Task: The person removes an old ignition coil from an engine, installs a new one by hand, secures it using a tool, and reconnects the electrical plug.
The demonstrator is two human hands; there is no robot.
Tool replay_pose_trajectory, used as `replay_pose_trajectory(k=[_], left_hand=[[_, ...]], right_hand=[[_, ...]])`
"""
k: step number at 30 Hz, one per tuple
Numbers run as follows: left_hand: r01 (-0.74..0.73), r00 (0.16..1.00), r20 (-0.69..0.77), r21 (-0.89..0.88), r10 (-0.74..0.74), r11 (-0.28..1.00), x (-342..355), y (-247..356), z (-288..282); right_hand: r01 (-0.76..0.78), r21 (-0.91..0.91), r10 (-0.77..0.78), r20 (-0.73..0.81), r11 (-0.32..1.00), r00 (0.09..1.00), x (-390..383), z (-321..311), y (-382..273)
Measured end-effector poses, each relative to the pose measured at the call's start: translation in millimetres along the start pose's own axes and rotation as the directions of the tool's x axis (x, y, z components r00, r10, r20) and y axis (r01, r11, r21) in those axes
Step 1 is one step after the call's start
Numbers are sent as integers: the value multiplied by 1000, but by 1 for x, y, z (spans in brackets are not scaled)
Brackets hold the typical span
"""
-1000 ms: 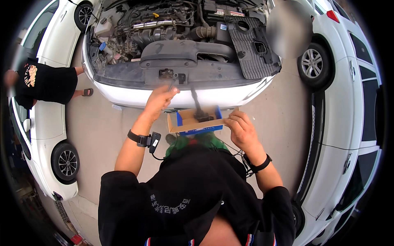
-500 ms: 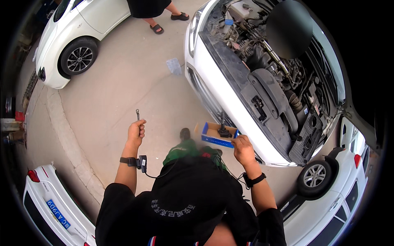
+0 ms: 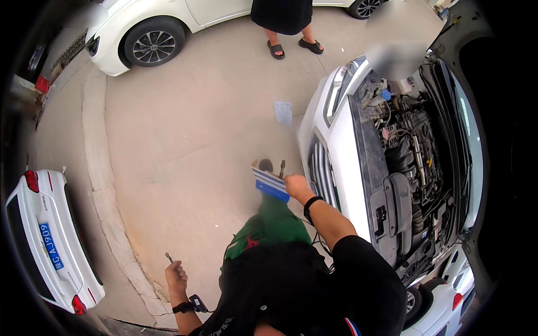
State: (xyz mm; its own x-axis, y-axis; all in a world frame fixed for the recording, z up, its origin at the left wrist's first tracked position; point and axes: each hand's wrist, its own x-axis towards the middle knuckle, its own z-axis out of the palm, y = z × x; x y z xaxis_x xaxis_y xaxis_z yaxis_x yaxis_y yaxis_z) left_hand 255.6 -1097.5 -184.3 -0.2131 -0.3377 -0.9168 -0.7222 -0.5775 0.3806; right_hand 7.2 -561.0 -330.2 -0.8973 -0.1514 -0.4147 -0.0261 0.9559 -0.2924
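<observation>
My left hand (image 3: 176,274) is closed around the handle of a small metal wrench (image 3: 168,257), low at the left. Only the wrench's rounded head and a bit of its shaft show past my fingers. In front of my legs, my right hand (image 3: 296,183) grips the right end of a blue open cardboard box (image 3: 272,190), which is tilted. A dark part that looks like an ignition coil (image 3: 282,168) sticks up beside my right fingers; its lower end is hidden by the box and hand.
To my right stands a white car (image 3: 342,151) with its hood up and engine bay (image 3: 412,151) exposed. A blue-grey sheet (image 3: 283,112) lies on the concrete floor. Another person in black sandals (image 3: 276,50) stands ahead by a white car (image 3: 112,39). Another white car (image 3: 61,246) is at left.
My view has turned right. The box has gone from nearly level to tilted, and my right hand has moved with it. My left hand has dropped lower and outward with the wrench.
</observation>
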Motion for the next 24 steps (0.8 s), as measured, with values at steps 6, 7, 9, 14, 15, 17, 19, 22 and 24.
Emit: replay_pose_trajectory(k=[6,7,9,14,15,17,19,22,24], left_hand=[[161,977,-112,-181,-183,970,-17,-25,-38],[207,972,-63,-223,-227,952,-20,-20,-36],[-41,981,-186,56,50,998,-43,-6,9],[-25,987,-162,-141,2,990,-62,65,73],[-8,988,-155,-83,-5,996,-56,95,92],[43,996,-75,-88,-49,995,-22,105,71],[-148,989,22,350,149,925,49,92,6],[68,991,100,162,-85,984,118,126,0],[276,938,203,46,-280,960,154,168,19]], right_hand=[[38,37,-39,43,999,998,144,-16,-69],[67,25,-68,49,997,997,168,-16,-80],[169,-9,-169,25,986,985,222,-22,-110],[281,1,-280,-51,960,959,301,-50,-176],[230,77,-230,-16,970,973,305,-54,-172],[230,158,-243,72,960,967,305,-63,-187],[209,271,-246,110,939,963,287,-81,-204],[82,398,-133,103,914,986,254,-72,-179],[-73,468,22,113,881,993,216,-60,-135]])
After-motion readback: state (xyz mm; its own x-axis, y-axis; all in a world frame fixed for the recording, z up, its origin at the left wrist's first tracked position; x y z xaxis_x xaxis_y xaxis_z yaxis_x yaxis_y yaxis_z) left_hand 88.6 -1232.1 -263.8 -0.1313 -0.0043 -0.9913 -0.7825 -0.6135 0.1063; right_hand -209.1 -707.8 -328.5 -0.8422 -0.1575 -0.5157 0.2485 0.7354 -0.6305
